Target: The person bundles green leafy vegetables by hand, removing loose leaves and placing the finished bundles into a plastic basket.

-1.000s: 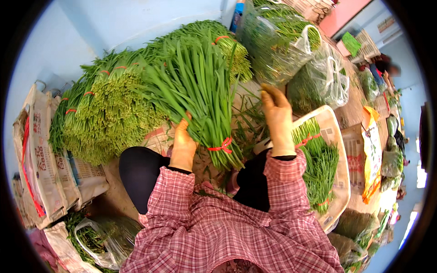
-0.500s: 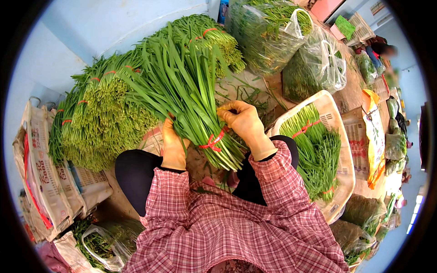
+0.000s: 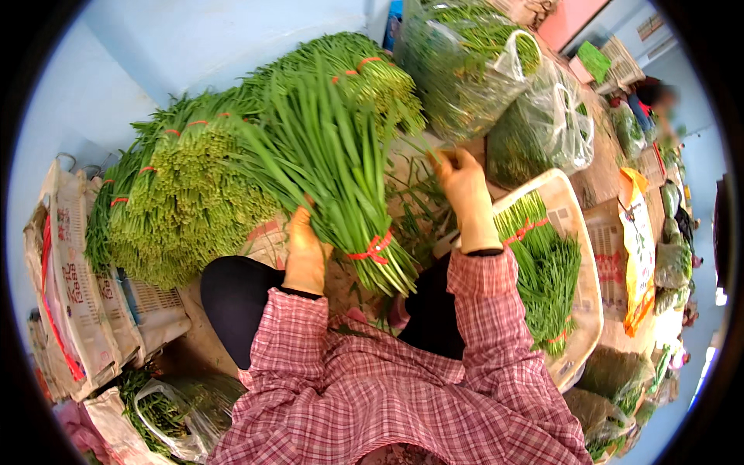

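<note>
Within left fingers (image 3: 299,228): tied bunch (image 3: 341,174) clamped, unstacked.
By right fingers (image 3: 444,167), blade (image 3: 419,145) seemingly pinched; banded bundles (image 3: 182,205) stacked left of both.

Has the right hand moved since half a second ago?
Yes: the right hand moved forward and rightward, away from the tied bunch, judged against the pale crate of greens.

Drew the right hand (image 3: 467,192) away from the side of the leafy green bunch (image 3: 333,167), touched half a second earlier just above its red tie (image 3: 373,249), and carried it outward, up and right in view, near a clear plastic bag (image 3: 518,147).
</note>
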### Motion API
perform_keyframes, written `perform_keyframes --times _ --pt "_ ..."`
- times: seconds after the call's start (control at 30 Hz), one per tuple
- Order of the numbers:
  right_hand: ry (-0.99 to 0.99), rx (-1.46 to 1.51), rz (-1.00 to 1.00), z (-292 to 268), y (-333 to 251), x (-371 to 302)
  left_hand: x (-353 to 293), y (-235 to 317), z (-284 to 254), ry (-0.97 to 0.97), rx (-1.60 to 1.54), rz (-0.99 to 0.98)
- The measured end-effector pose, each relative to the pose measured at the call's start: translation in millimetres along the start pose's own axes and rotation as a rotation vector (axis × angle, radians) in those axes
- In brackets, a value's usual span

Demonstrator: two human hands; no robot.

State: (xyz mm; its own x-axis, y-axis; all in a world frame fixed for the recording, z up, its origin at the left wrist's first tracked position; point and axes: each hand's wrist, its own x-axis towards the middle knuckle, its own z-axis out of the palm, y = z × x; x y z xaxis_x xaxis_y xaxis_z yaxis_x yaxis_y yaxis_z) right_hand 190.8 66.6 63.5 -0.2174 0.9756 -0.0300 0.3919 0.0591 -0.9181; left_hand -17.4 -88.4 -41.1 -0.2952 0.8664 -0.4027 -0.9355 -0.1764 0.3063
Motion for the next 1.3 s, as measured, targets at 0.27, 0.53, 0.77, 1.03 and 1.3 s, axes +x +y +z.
perform_keyframes --times 0.27,0.53,0.77,1.03,1.3 --pt "-0.257 0.258 0.157 68 -36 -33 -18 -18 26 0.122 0.188 0.212" --pt "-0.152 0.331 0.168 65 8 -7 11 -24 -19 0.083 0.002 0.158" --pt "-0.586 -0.043 0.041 30 -11 -21 1 17 21 0.244 -0.244 0.120" --pt "-0.898 0.332 0.327 34 -20 -46 -22 32 35 0.101 -0.037 0.147" --pt "-0.915 1.033 0.759 2 -31 -57 -97 48 84 -0.001 2.203 0.805"
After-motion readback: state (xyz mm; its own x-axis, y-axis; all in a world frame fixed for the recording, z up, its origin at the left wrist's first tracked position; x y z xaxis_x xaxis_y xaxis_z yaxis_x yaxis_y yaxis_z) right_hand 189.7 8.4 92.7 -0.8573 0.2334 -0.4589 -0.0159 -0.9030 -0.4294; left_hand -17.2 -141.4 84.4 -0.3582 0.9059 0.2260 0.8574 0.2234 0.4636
